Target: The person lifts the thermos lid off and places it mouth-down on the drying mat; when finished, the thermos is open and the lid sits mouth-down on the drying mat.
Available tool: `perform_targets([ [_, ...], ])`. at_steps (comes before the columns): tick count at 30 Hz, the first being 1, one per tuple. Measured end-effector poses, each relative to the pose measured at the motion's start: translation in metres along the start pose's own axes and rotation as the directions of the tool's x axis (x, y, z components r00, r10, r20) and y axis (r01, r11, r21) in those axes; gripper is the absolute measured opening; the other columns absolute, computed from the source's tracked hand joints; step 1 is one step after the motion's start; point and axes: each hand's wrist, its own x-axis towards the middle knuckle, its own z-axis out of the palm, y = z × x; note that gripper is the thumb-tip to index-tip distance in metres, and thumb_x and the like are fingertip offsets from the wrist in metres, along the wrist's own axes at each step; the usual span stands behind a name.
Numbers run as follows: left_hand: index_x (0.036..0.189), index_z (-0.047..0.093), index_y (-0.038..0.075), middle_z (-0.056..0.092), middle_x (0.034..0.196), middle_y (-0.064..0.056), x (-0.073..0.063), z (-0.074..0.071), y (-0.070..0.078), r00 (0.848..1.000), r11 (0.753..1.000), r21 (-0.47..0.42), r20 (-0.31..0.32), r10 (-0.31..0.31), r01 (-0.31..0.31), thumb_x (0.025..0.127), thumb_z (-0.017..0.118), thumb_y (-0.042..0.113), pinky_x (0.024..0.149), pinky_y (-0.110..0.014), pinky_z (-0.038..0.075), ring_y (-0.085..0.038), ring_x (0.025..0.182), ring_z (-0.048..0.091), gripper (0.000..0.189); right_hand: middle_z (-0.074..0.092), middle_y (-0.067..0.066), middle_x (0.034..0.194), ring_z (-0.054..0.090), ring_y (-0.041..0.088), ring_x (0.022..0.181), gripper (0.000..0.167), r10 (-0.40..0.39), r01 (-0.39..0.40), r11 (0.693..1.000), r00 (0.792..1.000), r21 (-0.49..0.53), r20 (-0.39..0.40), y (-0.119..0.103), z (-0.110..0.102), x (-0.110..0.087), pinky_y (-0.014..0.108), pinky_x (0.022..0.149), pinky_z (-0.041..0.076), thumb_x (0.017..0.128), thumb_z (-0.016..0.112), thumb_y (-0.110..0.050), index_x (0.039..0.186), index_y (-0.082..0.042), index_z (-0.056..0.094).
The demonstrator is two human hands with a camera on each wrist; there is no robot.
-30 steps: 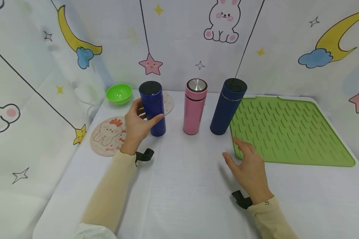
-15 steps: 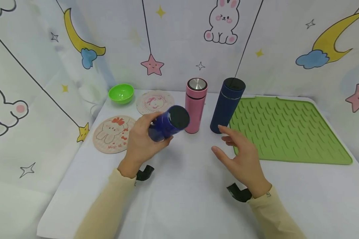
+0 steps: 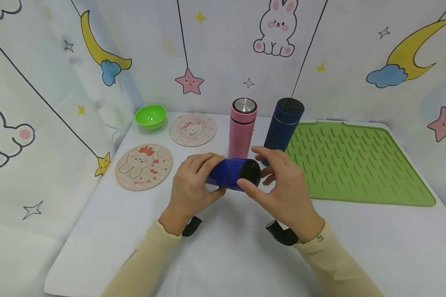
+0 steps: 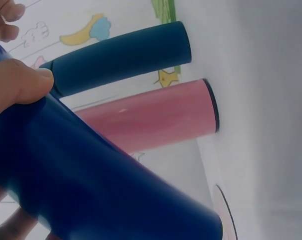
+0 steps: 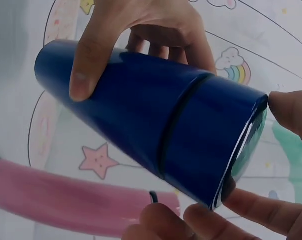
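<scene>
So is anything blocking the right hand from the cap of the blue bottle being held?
Nothing visible is: the right hand touches the cap directly. The left hand grips the blue bottle clear of the cap, and the pink bottle stands behind, not between.

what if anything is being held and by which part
The glossy blue bottle: the left hand grips it around the body, the right hand holds the lid by its rim.
</scene>
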Motion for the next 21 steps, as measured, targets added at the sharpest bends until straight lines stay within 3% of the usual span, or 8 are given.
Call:
perform_targets([
  [6, 0.129, 0.066, 0.016, 0.072, 0.124, -0.007, -0.0004, 0.0037, 0.0041, 1.000, 0.997, 0.067, 0.003, 0.024, -0.025, 0.068, 0.096, 0.031, 0.098, -0.045, 0.059, -0.028, 0.111, 0.067, 0.070, 0.071, 0.009, 0.105, 0.059, 0.012, 0.067, 0.061, 0.033, -0.033, 0.999, 0.999, -0.031, 0.005, 0.0002, 0.0045, -0.0010, 0.025, 0.057, 0.053, 0.077, 0.091, -0.033, 0.128, -0.007, 0.067],
  [15, 0.128, 0.066, 0.016, 0.073, 0.122, -0.008, 0.0003, 0.0067, 0.0055, 1.000, 0.995, 0.095, -0.009, 0.021, -0.020, 0.068, 0.096, 0.033, 0.095, -0.046, 0.060, -0.029, 0.109, 0.068, 0.069, 0.072, 0.009, 0.104, 0.064, 0.011, 0.068, 0.061, 0.062, -0.062, 0.998, 0.998, 0.008, -0.011, 0.0010, 0.0055, 0.0021, 0.029, 0.062, 0.059, 0.072, 0.095, -0.028, 0.123, -0.004, 0.070],
  [21, 0.128, 0.066, 0.017, 0.073, 0.121, -0.008, 0.0016, 0.0081, 0.0061, 1.000, 0.994, 0.112, -0.008, 0.006, -0.005, 0.068, 0.096, 0.033, 0.094, -0.046, 0.061, -0.029, 0.108, 0.068, 0.069, 0.075, 0.011, 0.106, 0.074, 0.019, 0.090, 0.061, 0.092, -0.090, 0.993, 0.995, 0.082, -0.029, 0.0040, 0.0062, 0.0034, 0.033, 0.068, 0.065, 0.070, 0.097, -0.022, 0.123, -0.003, 0.073],
])
